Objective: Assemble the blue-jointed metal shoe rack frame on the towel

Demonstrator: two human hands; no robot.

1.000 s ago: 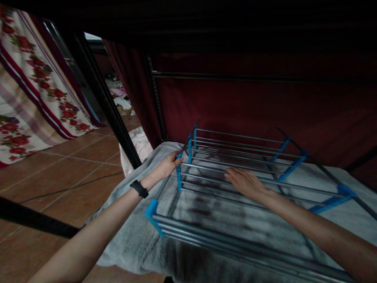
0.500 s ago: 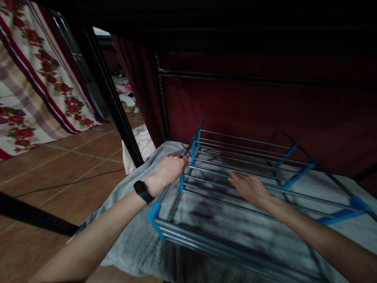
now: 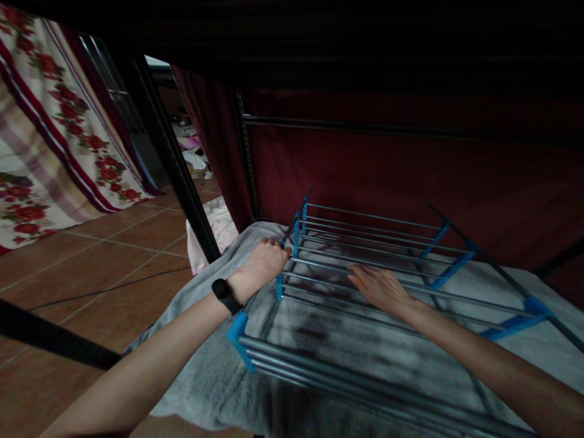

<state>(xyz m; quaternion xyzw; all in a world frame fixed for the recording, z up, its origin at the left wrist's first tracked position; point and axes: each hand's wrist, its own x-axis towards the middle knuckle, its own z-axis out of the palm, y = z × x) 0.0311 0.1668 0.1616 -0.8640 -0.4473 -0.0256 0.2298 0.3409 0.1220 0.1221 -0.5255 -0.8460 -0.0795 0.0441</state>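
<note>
So, your left hand [image 3: 267,261] is curled round the side rail [image 3: 288,234] of the rack [image 3: 365,380] on the grey blanket [image 3: 205,371]; right hand [image 3: 381,289] on a rod [image 3: 322,265], can't tell if gripping. Probably a steadying step; next move calls for firm two-handed support.

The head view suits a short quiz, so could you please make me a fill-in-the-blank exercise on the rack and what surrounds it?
1. The plastic connectors of the metal rack are coloured ____.
2. The right hand reaches over the rack, while the dark wristband is on the ____ wrist.
3. The soft cover beneath the rack is ____ in colour.
4. The light fabric hanging at the picture's left edge is patterned with red ____.

Missing words: blue; left; grey; flowers.
</note>
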